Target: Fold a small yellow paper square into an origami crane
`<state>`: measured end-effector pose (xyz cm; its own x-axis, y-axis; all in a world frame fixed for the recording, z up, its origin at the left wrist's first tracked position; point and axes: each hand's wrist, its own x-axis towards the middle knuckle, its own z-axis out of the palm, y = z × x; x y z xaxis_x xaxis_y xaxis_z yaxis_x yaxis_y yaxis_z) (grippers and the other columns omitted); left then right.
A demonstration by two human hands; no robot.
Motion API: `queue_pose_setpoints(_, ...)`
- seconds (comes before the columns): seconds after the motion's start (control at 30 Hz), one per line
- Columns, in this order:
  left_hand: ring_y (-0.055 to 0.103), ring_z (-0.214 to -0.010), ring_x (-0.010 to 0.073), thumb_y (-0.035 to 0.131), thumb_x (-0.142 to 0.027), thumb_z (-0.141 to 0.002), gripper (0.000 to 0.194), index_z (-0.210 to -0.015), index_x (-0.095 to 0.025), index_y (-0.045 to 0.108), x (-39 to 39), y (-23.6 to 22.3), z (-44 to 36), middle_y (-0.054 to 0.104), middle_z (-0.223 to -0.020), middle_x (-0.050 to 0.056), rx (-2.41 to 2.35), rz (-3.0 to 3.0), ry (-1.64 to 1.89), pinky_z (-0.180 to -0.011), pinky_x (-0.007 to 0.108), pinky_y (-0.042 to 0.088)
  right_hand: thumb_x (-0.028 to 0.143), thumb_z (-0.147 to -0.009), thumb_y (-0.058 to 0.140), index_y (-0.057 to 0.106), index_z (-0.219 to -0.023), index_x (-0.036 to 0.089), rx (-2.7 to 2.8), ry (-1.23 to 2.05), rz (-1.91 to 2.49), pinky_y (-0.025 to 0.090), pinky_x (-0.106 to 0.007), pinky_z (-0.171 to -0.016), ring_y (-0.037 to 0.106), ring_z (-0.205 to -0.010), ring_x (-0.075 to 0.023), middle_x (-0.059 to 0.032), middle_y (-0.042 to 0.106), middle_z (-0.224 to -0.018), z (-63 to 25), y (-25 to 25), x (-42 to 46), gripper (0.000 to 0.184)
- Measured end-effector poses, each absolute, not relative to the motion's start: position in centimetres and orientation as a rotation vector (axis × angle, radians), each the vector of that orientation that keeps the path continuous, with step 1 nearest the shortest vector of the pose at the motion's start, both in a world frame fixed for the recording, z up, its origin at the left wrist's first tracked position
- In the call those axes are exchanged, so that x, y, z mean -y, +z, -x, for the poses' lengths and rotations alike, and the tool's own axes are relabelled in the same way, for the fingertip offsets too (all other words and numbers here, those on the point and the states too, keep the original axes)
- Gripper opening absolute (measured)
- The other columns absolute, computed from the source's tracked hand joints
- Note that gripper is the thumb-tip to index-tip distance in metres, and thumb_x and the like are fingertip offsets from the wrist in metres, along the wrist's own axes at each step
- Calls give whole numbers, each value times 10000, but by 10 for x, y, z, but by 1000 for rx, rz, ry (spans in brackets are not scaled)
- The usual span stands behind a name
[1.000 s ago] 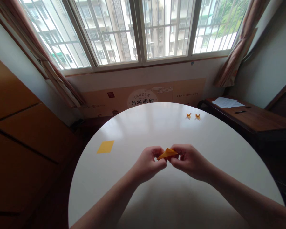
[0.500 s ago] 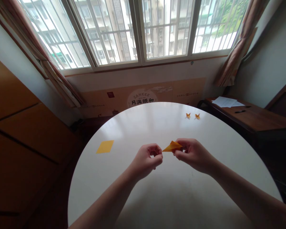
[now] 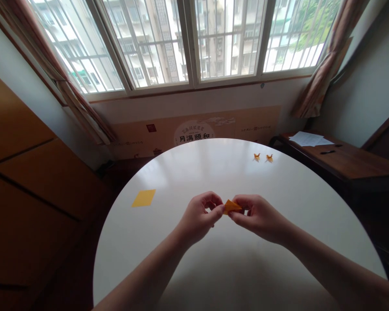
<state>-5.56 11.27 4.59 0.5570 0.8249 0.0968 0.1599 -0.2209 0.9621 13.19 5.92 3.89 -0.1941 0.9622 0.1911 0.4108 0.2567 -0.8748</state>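
Note:
A small piece of folded orange-yellow origami paper [image 3: 232, 206] is held between my two hands, above the white table. My left hand [image 3: 203, 214] pinches its left end between thumb and forefinger. From the other side, my right hand [image 3: 257, 216] grips the right end, thumb in front and fingers behind, so that end is hidden. One peak of the paper points up between the hands. A flat yellow sheet of paper [image 3: 144, 198] lies on the table to the left of my hands.
The round white table [image 3: 194, 276] spreads under both arms. Near its far right edge stand two small folded paper birds, one on the left [image 3: 256, 157] and one on the right [image 3: 269, 158]. Beyond them a wooden side table [image 3: 353, 162] carries white papers [image 3: 309, 138].
My left hand, which was at the paper's pointed tip, now pinches more of it. My right hand has shifted slightly left, and less of the paper shows between the hands.

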Motion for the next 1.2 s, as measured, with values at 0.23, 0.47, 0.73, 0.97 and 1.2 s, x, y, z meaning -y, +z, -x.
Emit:
queue_pose_setpoints(0.23, 490, -564, 97, 619, -230, -764, 111, -696, -152, 578, -110, 43, 53, 555, -647, -10, -846, -1793, 801, -481, 203, 422, 344, -920, 616, 670, -880, 181, 1694, 976, 1193, 413, -217, -512, 593, -658, -134, -10, 650, -746, -129, 42, -58, 177)
queue_pose_setpoints(0.47, 508, -602, 111, 613, -215, -745, 80, -695, -158, 589, -109, 43, 51, 571, -651, -8, -853, -1834, 790, -519, 211, 407, 313, -930, 606, 649, -816, 181, 1671, 986, 1189, 427, -212, -506, 607, -615, -124, 5, 631, -701, -127, 35, -59, 180)
queue_pose_setpoints(0.73, 469, -593, 106, 585, -218, -764, 104, -675, -164, 589, -111, 50, 57, 560, -639, -19, -897, -1983, 655, -517, 200, 377, 293, -929, 592, 662, -814, 195, 1756, 867, 1220, 471, -267, -608, 601, -651, -154, -12, 661, -713, -129, 35, -59, 167)
queue_pose_setpoints(0.97, 459, -591, 100, 537, -163, -743, 73, -700, -169, 595, -115, 56, 64, 551, -654, -29, -874, -2035, 540, -514, 197, 364, 269, -915, 593, 668, -828, 199, 1747, 851, 1253, 480, -267, -608, 606, -644, -153, -7, 665, -705, -134, 38, -58, 135)
queue_pose_setpoints(1.2, 494, -542, 102, 547, -215, -759, 69, -706, -173, 556, -128, 54, 72, 522, -634, -36, -873, -1912, 489, -496, 208, 414, 347, -911, 598, 672, -848, 177, 1653, 884, 1282, 437, -230, -478, 615, -605, -149, -27, 677, -717, -143, 40, -65, 196)
